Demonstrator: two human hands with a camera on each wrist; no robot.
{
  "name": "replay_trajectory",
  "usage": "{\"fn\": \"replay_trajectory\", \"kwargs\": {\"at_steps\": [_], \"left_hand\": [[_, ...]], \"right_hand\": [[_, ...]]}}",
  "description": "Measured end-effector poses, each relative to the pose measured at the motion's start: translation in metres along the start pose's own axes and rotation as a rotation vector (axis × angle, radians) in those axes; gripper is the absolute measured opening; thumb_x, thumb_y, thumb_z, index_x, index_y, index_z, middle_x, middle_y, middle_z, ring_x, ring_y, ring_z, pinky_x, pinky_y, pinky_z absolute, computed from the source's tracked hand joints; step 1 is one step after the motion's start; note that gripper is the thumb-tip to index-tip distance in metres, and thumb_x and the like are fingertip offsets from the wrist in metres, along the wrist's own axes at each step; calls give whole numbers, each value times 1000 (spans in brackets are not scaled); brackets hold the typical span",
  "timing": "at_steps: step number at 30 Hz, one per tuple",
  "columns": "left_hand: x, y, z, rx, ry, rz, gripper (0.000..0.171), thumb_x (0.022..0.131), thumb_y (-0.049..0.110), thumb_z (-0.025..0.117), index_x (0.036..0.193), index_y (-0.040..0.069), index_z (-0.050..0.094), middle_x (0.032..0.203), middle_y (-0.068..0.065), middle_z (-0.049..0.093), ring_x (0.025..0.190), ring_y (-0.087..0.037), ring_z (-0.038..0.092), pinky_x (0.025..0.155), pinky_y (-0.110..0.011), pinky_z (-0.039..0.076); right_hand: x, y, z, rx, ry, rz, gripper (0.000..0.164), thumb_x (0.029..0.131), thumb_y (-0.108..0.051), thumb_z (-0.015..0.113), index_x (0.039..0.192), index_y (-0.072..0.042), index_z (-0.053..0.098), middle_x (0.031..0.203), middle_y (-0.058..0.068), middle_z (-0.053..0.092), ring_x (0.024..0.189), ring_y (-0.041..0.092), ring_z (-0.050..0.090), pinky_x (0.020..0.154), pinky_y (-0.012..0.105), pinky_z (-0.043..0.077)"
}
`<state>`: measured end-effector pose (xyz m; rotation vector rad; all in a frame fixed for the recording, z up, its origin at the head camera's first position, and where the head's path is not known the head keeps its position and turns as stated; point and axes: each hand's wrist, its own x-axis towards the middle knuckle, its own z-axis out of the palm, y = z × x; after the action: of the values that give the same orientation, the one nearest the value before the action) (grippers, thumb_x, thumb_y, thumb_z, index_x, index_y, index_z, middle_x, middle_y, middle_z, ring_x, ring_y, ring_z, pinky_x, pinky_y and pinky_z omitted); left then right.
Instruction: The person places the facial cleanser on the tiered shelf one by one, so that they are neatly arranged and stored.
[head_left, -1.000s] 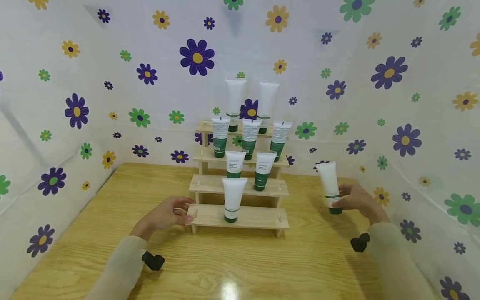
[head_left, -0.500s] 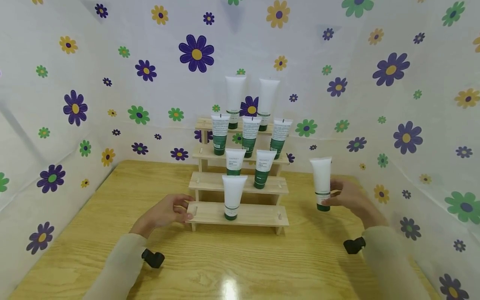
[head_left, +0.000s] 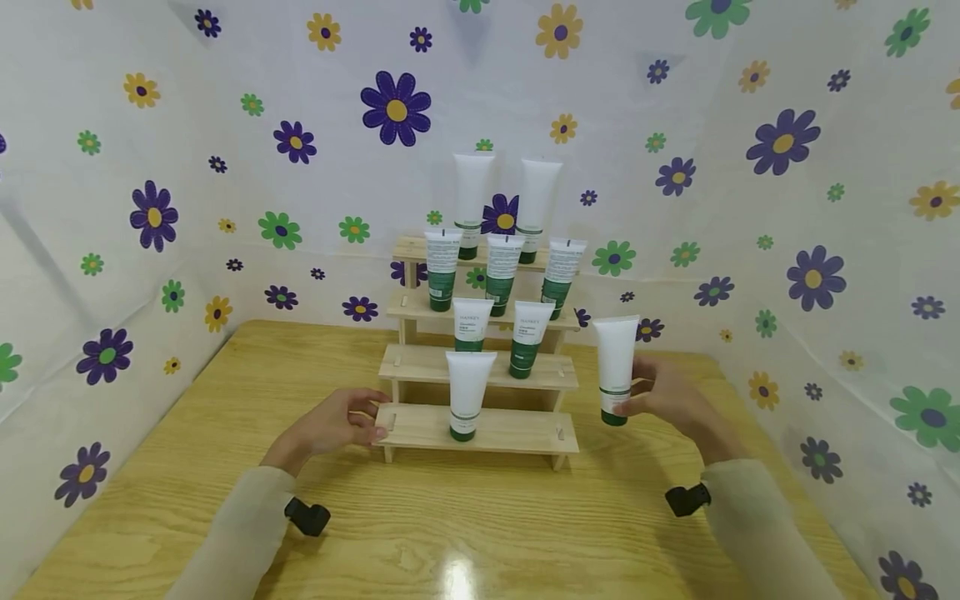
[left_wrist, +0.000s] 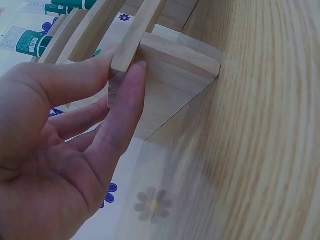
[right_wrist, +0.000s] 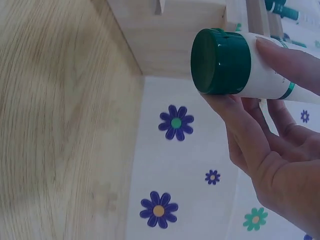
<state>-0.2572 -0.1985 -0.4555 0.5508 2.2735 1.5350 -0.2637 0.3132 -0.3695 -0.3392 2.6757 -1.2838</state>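
Note:
A stepped wooden display rack (head_left: 517, 419) stands mid-table. My left hand (head_left: 335, 423) pinches the left end of its lowest shelf between thumb and fingers, as the left wrist view also shows. To the right of the rack, my right hand (head_left: 669, 394) holds a white squeeze tube (head_left: 617, 360) upright, gripping it low near its dark green cap (right_wrist: 220, 61). On the lowest shelf stands a similar white tube (head_left: 469, 392), left of centre. Two white-and-green tubes, one of them this tube (head_left: 528, 337), stand one step up.
Three tubes with printed backs, including this middle tube (head_left: 502, 271), occupy the third step. Two tall white tubes, one being this tube (head_left: 537, 208), stand on top. A flower-printed cloth (head_left: 300, 92) encloses the wooden table (head_left: 420, 517) behind and at both sides.
My right hand has carried its tube leftward, closer to the rack, and the tube has gone from slightly tilted to nearly upright. The left hand stays on the shelf end.

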Motion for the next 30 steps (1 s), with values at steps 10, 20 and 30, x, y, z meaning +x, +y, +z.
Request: {"fn": "replay_trajectory", "kwargs": {"at_steps": [10, 20, 30], "left_hand": [[1, -1, -1, 5, 1, 2, 64, 94, 12, 76, 146, -9, 45, 118, -24, 64, 94, -21, 71, 79, -40, 66], [1, -4, -1, 12, -2, 6, 65, 94, 15, 77, 145, -9, 46, 116, -24, 65, 92, -21, 70, 79, -39, 66], [2, -4, -2, 10, 0, 4, 66, 93, 16, 78, 146, -7, 46, 116, -23, 64, 93, -24, 70, 79, -38, 66]], "right_hand": [[1, -18, 21, 30, -7, -49, 74, 77, -8, 87, 141, 4, 51, 133, 26, 64, 109, 32, 66, 95, 50, 58], [4, -27, 38, 4, -4, -37, 74, 76, -13, 89, 139, 1, 53, 132, 22, 66, 109, 30, 66, 96, 50, 58], [8, -33, 56, 33, 19, -48, 72, 75, -11, 89, 138, 0, 54, 131, 22, 65, 108, 31, 66, 94, 49, 58]]}}
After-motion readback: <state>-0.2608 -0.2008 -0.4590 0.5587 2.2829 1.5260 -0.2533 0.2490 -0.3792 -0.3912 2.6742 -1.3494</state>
